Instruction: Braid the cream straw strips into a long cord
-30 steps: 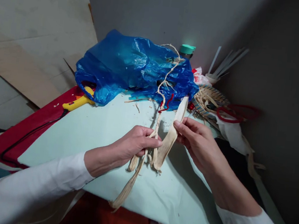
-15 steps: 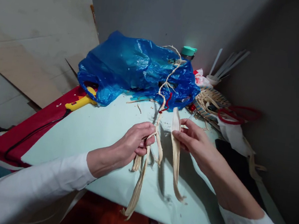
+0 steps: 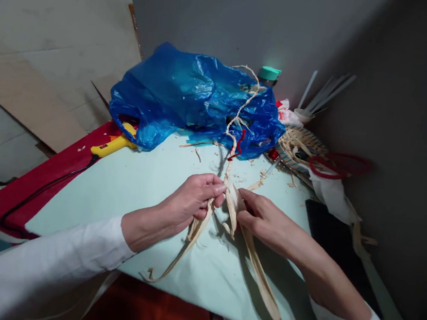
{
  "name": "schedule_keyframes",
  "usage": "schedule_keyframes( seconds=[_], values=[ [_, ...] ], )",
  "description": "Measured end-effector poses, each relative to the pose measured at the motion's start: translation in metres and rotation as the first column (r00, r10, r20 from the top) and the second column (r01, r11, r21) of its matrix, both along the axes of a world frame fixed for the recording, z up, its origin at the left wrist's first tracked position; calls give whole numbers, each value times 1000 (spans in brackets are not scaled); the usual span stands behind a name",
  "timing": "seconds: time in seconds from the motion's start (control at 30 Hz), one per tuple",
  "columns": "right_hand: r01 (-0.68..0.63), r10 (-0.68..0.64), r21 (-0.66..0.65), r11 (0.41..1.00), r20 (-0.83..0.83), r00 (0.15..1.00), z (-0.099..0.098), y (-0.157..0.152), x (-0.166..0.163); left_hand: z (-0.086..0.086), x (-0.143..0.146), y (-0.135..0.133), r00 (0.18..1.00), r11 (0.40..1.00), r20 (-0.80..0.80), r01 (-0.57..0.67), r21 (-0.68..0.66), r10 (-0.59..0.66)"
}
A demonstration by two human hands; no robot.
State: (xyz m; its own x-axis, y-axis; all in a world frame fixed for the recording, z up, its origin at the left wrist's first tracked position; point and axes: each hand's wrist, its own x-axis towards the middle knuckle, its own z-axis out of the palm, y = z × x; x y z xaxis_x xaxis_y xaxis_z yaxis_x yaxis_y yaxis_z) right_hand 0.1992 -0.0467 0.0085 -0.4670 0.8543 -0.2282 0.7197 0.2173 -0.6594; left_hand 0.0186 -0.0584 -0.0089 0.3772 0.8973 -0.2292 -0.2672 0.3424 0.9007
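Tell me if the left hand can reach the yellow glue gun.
Probably yes: bare mat lies between the left hand and the yellow glue gun, though the hand pinches the husk braid.

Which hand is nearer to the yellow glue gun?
Left. The left hand, pinching the braided cord, sits right of the yellow glue gun; the right hand, holding a husk strip, lies farther right.

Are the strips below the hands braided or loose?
Loose: below the left hand and right hand the pale strips splay apart; the cord above is braided.
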Motion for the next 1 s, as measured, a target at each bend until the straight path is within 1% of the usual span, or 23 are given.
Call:
schedule_keyframes(
  seconds=[0.1, 0.23, 0.4, 0.53, 0.63, 0.73, 0.87, 1.0],
  values=[
    [-7, 6, 11, 1000, 67, 998, 5, -4, -3, 0, -1, 0, 1000, 1000, 1, 8, 21, -8],
    [-37, 33, 32, 999, 122, 992, 9, -10, -6, 4, 0, -1, 1000, 1000, -11, 5, -11, -5],
    [-27, -2, 132, 991, 218, 976, 2, -15, -8, 8, 1, -3, 1000, 1000, 19, 23, -9, -23],
    [-64, 17, 172, 983, 262, 965, -3, -17, -7, 7, -1, -1, 997, 998, 49, 59, -24, -58],
    [-55, 4, 187, 981, 263, 965, -4, -19, -5, 5, -2, 1, 992, 994, 84, 102, -26, -99],
    [-44, 0, 192, 980, 222, 975, -3, -21, -3, 4, -3, 1, 991, 994, 87, 106, -8, -105],
    [-54, 30, 157, 986, 155, 987, -2, -22, -1, 3, -3, 1, 990, 994, 100, 105, -9, -104],
    [-66, 50, 113, 991, 137, 989, 0, -23, 1, 2, -3, 3, 984, 995, 152, 97, -39, -90]
  ],
)
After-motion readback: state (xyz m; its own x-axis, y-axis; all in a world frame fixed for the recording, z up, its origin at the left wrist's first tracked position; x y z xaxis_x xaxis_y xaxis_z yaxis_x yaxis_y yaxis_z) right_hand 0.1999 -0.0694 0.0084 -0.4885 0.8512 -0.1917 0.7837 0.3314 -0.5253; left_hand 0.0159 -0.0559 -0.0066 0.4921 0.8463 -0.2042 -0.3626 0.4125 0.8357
